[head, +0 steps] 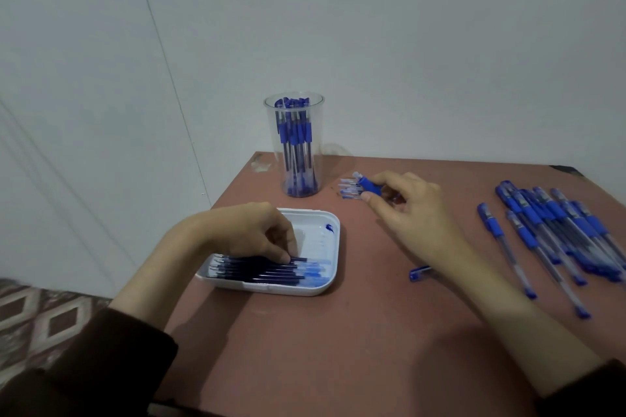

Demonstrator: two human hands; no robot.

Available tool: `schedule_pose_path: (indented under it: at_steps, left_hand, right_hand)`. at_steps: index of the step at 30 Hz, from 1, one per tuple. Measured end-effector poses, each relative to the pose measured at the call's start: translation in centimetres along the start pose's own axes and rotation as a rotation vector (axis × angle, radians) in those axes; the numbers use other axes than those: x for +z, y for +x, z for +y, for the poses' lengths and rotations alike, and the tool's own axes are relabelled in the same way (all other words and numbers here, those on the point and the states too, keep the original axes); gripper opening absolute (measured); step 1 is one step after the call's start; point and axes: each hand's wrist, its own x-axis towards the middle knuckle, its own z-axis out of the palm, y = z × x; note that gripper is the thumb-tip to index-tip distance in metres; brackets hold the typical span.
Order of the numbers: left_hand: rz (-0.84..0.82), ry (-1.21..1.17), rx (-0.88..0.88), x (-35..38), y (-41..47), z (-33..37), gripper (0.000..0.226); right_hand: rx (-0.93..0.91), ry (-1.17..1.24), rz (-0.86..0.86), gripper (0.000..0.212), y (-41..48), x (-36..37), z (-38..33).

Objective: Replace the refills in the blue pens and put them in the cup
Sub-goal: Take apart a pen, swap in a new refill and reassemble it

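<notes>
Blue pens [555,223], loose pile, right side of the brown table [338,349], roughly a dozen, caps on as far as can be seen; judged to be the batch not yet refilled. Clear cup [294,145], far centre-left of table, upright, already holds a bunch of blue pens standing in it, so a good share looks done. White tray [333,247], near-left of the cup, holds a row of dark refills [264,269] lying side by side along its near side; blue ink smear on its far right inner wall. Left hand [250,234] over the tray, fingers curled down, fingertips pinching the far refill of the row, it seems. Right hand [406,203] on the table just right of the cup, thumb and fingers clasped round a short blue grip piece [369,185]; whether the rest of a barrel is behind the palm, cannot tell. Loose blue cap [420,272] on the table near the right wrist, mid-table. Small heap of clear bits [349,189] touching or just beside the grip piece, between it and the cup; too small to say what they are. Judgement: mid-task, one pen open and being refilled now, cup part full, pile on right left to do, about six refills left in tray, fewer than the pens waiting.
</notes>
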Motion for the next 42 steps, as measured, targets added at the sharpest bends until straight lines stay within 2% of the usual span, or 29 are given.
schedule_pose_path:
  at_steps: [3, 8, 11, 19, 32, 37, 39, 42]
  left_hand:
    - [0.08, 0.008, 0.01, -0.1, 0.1, -0.1, 0.007]
    - [0.65, -0.125, 0.142, 1.2, 2.4, 1.7, 0.017]
    - [0.807, -0.108, 0.228, 2.7, 4.5, 3.2, 0.022]
    - [0.915, -0.006, 0.288, 3.9, 6.3, 3.1, 0.029]
    - [0.888, 0.001, 0.297, 4.0, 6.1, 3.4, 0.032]
    - [0.887, 0.065, 0.369, 4.1, 6.3, 4.3, 0.03]
    - [0.974, 0.155, 0.407, 3.9, 6.3, 4.6, 0.026]
    - [1.235, 0.376, 0.401, 3.9, 6.4, 5.0, 0.025]
  right_hand:
    - [0.007, -0.034, 0.001, 0.011, 0.2, -0.4, 0.2]
    - [0.042, -0.109, -0.005, 0.015, 0.8, -1.2, 1.6]
    - [0.061, -0.185, -0.015, 0.017, 0.9, -1.6, 2.7]
    - [0.059, -0.236, -0.049, 0.019, 1.0, -2.5, 3.4]
    - [0.086, -0.254, -0.097, 0.018, 0.7, -2.6, 2.5]
    - [0.056, -0.245, -0.145, 0.018, 0.6, -2.0, 2.0]
    - [0.074, -0.197, -0.139, 0.018, 0.6, -1.9, 1.9]
    - [0.166, 0.019, -0.073, 0.016, 0.7, -1.9, 1.8]
